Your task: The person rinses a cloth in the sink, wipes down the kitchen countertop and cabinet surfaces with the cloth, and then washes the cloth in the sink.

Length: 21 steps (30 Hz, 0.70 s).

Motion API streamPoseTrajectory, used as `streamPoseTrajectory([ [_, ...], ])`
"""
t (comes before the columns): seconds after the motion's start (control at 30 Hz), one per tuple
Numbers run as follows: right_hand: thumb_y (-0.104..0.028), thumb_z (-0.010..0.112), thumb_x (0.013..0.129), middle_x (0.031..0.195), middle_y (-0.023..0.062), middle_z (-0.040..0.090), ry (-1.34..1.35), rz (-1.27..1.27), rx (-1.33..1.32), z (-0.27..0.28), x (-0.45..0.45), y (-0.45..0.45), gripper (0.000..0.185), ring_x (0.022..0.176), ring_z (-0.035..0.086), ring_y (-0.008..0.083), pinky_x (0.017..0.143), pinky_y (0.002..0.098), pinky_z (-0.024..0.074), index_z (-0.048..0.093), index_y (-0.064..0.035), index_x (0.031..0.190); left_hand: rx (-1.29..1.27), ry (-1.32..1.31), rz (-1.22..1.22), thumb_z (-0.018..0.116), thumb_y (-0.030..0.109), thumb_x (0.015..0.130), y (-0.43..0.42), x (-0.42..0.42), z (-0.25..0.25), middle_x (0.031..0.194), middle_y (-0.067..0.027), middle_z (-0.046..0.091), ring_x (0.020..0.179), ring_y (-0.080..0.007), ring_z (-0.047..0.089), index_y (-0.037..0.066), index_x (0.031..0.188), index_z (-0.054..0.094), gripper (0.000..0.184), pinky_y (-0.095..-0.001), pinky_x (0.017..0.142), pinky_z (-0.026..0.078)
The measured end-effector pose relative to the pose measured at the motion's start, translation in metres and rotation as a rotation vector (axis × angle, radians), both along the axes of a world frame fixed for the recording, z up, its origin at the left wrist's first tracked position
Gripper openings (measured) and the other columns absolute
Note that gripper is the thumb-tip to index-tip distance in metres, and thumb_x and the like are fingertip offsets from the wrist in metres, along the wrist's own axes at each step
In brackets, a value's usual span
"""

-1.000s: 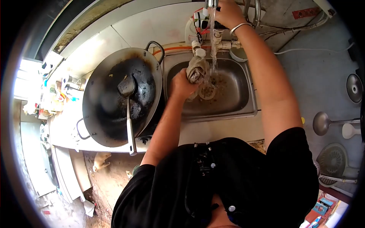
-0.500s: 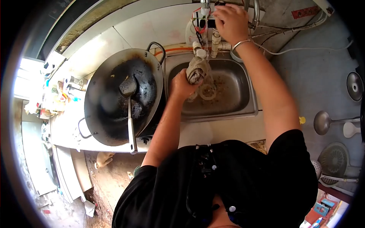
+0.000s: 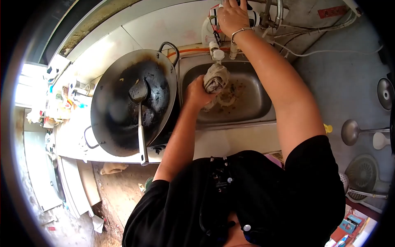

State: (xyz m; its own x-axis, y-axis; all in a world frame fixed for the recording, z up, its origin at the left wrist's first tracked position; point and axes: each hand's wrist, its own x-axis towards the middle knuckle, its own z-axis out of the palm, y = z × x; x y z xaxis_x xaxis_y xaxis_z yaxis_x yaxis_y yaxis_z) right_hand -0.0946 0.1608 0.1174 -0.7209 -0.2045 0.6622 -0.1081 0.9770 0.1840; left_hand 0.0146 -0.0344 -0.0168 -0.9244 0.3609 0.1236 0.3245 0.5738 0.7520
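My left hand (image 3: 199,94) is wrapped round a wet, greyish cloth (image 3: 216,78) over the left part of the metal sink (image 3: 257,108). Food bits lie around the drain (image 3: 226,98). At the top edge my right hand (image 3: 233,19) is at the faucet, its fingers bent and partly cut off by the frame; what they touch is hidden. No running water shows. Left of the sink sits a large dark wok (image 3: 119,123), with a metal spatula (image 3: 141,127) resting in it, its handle over the rim.
White pipe fittings (image 3: 218,53) and an orange hose (image 3: 193,50) run behind the sink. A ladle (image 3: 350,132) and a grey strainer (image 3: 362,173) hang at the right. A light-coloured animal (image 3: 113,168) is on the floor at the lower left.
The water stream has stopped. My right hand moved off the faucet area to the right, then back up and left onto it. My left hand keeps the cloth over the sink.
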Motion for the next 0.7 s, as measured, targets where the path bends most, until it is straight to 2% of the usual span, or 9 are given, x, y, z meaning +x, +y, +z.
streamPoseTrajectory([
  [0.13, -0.012, 0.047, 0.082, 0.107, 0.0171, 0.058, 0.102, -0.039, 0.112, -0.01, 0.007, 0.003, 0.022, 0.109, 0.049, 0.0296, 0.106, 0.0479, 0.0272, 0.065, -0.0008, 0.09, 0.029, -0.054, -0.034, 0.08, 0.022, 0.064, 0.0, 0.003, 0.002, 0.1, -0.016, 0.064, 0.094, -0.0259, 0.062, 0.0, 0.11, 0.055, 0.057, -0.0358, 0.081, 0.049],
  [0.2, -0.012, 0.059, 0.078, 0.087, 0.0026, 0.063, 0.162, 0.07, 0.245, -0.015, 0.021, 0.009, 0.012, 0.092, 0.054, 0.023, 0.084, 0.041, 0.0386, 0.067, -0.011, 0.087, 0.008, -0.071, -0.028, 0.081, 0.022, 0.064, -0.001, 0.003, 0.004, 0.1, -0.0156, 0.064, 0.095, -0.0245, 0.062, 0.0, 0.11, 0.055, 0.057, -0.0351, 0.082, 0.049],
  [0.23, -0.012, 0.059, 0.078, 0.087, 0.0026, 0.063, 0.163, 0.072, 0.248, -0.02, 0.03, 0.011, 0.012, 0.092, 0.054, 0.023, 0.084, 0.041, 0.0386, 0.067, -0.011, 0.087, 0.012, -0.069, -0.026, 0.081, 0.022, 0.064, -0.001, 0.003, 0.004, 0.1, -0.0156, 0.064, 0.095, -0.0245, 0.062, 0.0, 0.11, 0.055, 0.057, -0.0351, 0.082, 0.049],
  [0.3, -0.01, 0.059, 0.079, 0.082, 0.0053, 0.062, 0.132, 0.144, -0.172, -0.032, 0.05, 0.012, 0.008, 0.082, 0.056, 0.0215, 0.076, 0.0358, 0.0431, 0.064, -0.0064, 0.083, -0.006, -0.074, -0.021, 0.081, 0.022, 0.063, -0.002, 0.004, 0.003, 0.1, -0.0149, 0.064, 0.096, -0.0247, 0.062, 0.001, 0.111, 0.054, 0.059, -0.0353, 0.082, 0.049],
  [0.33, -0.01, 0.059, 0.079, 0.082, 0.0053, 0.062, 0.13, 0.151, -0.167, -0.038, 0.06, 0.013, 0.008, 0.082, 0.056, 0.0215, 0.076, 0.0358, 0.0431, 0.064, -0.0064, 0.083, -0.001, -0.075, -0.014, 0.081, 0.022, 0.063, -0.002, 0.005, 0.006, 0.1, -0.0149, 0.064, 0.096, -0.0247, 0.062, 0.001, 0.111, 0.054, 0.059, -0.0353, 0.082, 0.049],
  [0.4, -0.012, 0.058, 0.086, 0.082, 0.0029, 0.062, 0.009, 0.152, -0.959, -0.046, 0.08, 0.009, 0.009, 0.072, 0.054, 0.0121, 0.066, 0.0252, 0.043, 0.061, -0.0041, 0.082, -0.033, -0.063, -0.043, 0.081, 0.022, 0.064, -0.002, 0.008, 0.012, 0.1, -0.0144, 0.064, 0.096, -0.0245, 0.062, 0.002, 0.113, 0.054, 0.059, -0.0357, 0.082, 0.048],
  [0.43, -0.012, 0.058, 0.086, 0.082, 0.0029, 0.062, 0.001, 0.165, -0.952, -0.037, 0.093, 0.0, 0.009, 0.072, 0.054, 0.0121, 0.066, 0.0252, 0.043, 0.061, -0.0041, 0.082, -0.025, -0.064, -0.029, 0.081, 0.022, 0.064, -0.002, 0.009, 0.01, 0.1, -0.0144, 0.064, 0.096, -0.0245, 0.062, 0.002, 0.113, 0.054, 0.059, -0.0357, 0.082, 0.048],
  [0.5, -0.018, 0.056, 0.09, 0.086, 0.0003, 0.062, -0.09, 0.363, -1.452, -0.009, 0.117, -0.022, 0.014, 0.07, 0.049, 0.0039, 0.062, 0.0194, 0.0403, 0.06, -0.0041, 0.088, 0.014, -0.043, -0.061, 0.081, 0.025, 0.063, -0.001, 0.011, 0.005, 0.101, -0.0145, 0.064, 0.096, -0.0249, 0.062, 0.003, 0.114, 0.054, 0.061, -0.0361, 0.082, 0.048],
  [0.7, -0.01, 0.059, 0.084, 0.081, 0.0033, 0.06, 0.035, 1.035, -1.317, 0.052, 0.156, -0.127, 0.009, 0.067, 0.054, 0.0094, 0.057, 0.0231, 0.0424, 0.057, -0.0034, 0.09, -0.052, -0.094, -0.007, 0.08, 0.024, 0.061, 0.002, 0.025, 0.015, 0.099, -0.0175, 0.063, 0.096, -0.0299, 0.061, 0.004, 0.113, 0.055, 0.062, -0.0356, 0.08, 0.048],
])
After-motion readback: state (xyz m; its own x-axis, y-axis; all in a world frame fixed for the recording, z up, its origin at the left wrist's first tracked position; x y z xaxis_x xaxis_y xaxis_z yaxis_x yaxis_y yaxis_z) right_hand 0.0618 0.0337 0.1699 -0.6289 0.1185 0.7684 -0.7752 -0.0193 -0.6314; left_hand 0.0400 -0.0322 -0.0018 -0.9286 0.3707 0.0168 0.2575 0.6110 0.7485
